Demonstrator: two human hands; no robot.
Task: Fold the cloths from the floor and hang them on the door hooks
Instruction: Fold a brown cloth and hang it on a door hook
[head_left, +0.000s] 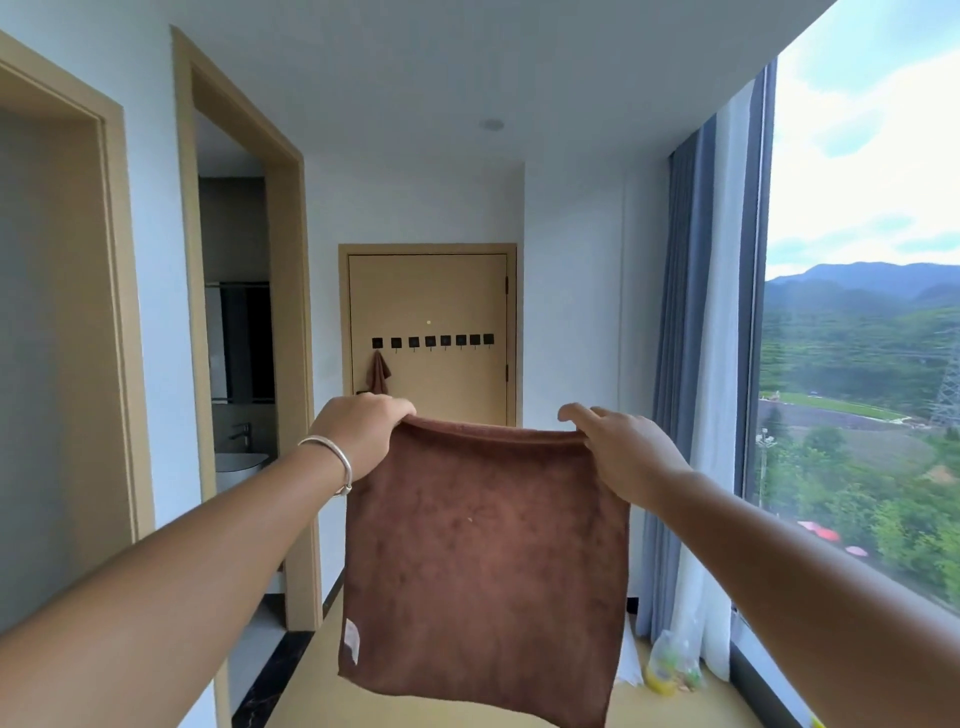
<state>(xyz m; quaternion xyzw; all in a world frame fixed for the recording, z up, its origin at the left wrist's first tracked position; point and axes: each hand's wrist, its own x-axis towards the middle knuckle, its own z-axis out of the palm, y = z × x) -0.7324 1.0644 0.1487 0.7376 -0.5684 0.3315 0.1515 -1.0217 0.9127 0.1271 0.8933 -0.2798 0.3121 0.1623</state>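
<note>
A person holds a brown cloth (483, 561) up in front of them with both arms stretched forward. The left hand (361, 431) grips the cloth's upper left corner, fingers curled over the top edge, and a silver bracelet (332, 460) sits on that wrist. The right hand (621, 447) pinches the upper right corner, with its fingers bent over the edge. The cloth hangs flat and roughly square between the hands, its top edge sagging slightly, and a small white label (352, 640) shows near its lower left corner. Beyond the cloth, at the end of the corridor, stands a closed tan door (447, 296) with a row of dark square hooks (431, 341) across it. A second brown cloth (379, 373) already hangs from the leftmost hook. To the left an open doorway shows a white basin (240, 462) with a tap. On the right a tall window (862, 332) looks out on green hills, with grey and white curtains (701, 364) beside it and a yellowish bag (670, 662) on the floor below them.
</note>
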